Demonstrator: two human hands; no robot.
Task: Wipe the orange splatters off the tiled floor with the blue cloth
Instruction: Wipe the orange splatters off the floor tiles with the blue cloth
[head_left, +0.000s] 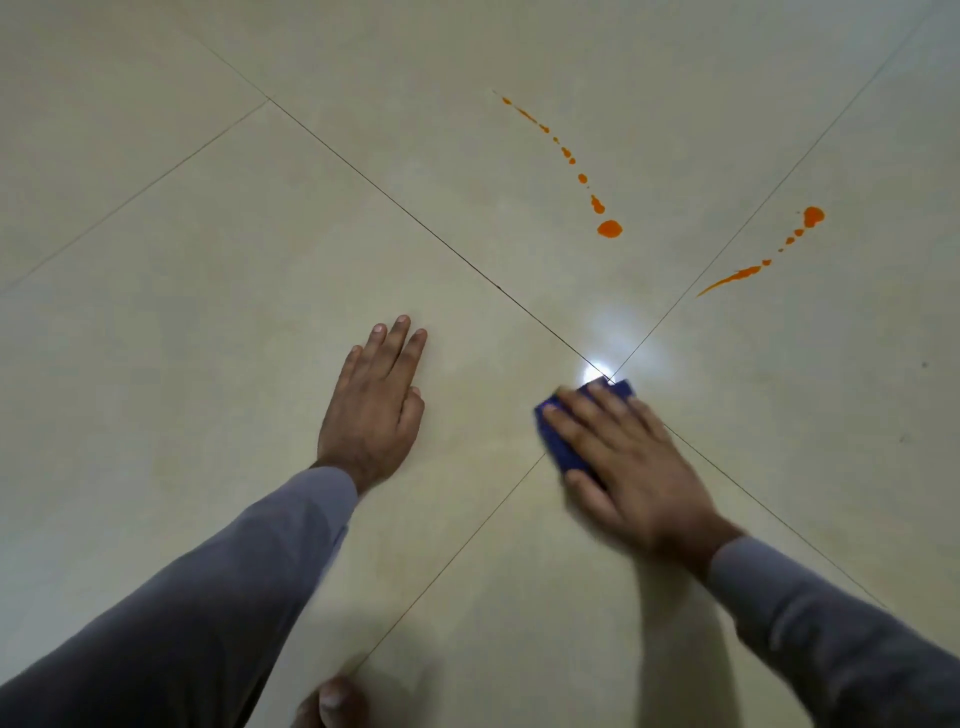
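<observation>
right hand (631, 457) flat, fingers straight, pressing blue cloth (563, 441) on floor, cloth's long axis near-to-far; left hand (376, 410) flat, holding nothing.

Indoor room, likely a home: glossy cream tiled floor (363, 218) with thin dark grout lines (415, 218), lamp glare (597, 371) right of the lines' crossing; room type unclear.

Two hands were in view: the left hand (376, 410) lay flat on the tiled floor (208, 260), and the right hand (628, 462) pressed flat on the one blue cloth (558, 441). Two orange splatter trails marked the tiles beyond that grip: the nearer trail (609, 228) and the trail to its right (748, 271). One bare toe (332, 699) showed.
</observation>
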